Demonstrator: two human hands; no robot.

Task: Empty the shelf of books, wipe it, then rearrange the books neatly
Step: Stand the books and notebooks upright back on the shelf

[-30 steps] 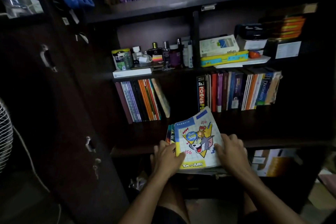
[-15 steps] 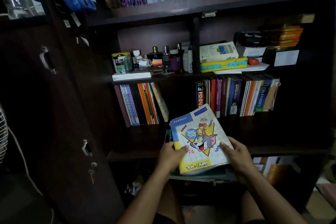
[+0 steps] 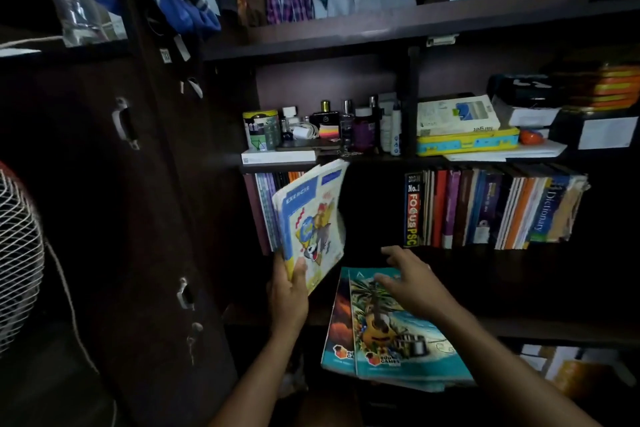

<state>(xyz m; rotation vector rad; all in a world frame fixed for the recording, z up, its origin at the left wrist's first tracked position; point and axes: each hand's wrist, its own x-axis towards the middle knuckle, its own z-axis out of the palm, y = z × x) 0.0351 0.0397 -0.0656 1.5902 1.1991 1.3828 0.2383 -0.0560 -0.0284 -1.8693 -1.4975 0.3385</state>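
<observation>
Now left hand (image 3: 289,291) grips cartoon notebook (image 3: 311,222) upright.

"exercise" on cartoon notebook (image 3: 311,222), "no.1 focus psc" on black spine (image 3: 413,210), "dictionary" on blue spine (image 3: 547,211)

Left hand (image 3: 289,291) grips cartoon notebook (image 3: 311,222) upright; right hand (image 3: 410,279) over teal books (image 3: 388,333).

left hand (image 3: 289,291) raised, fingers (image 3: 299,270) curled in a grip; right hand (image 3: 410,282) reaches forward, fingers spread.
</observation>
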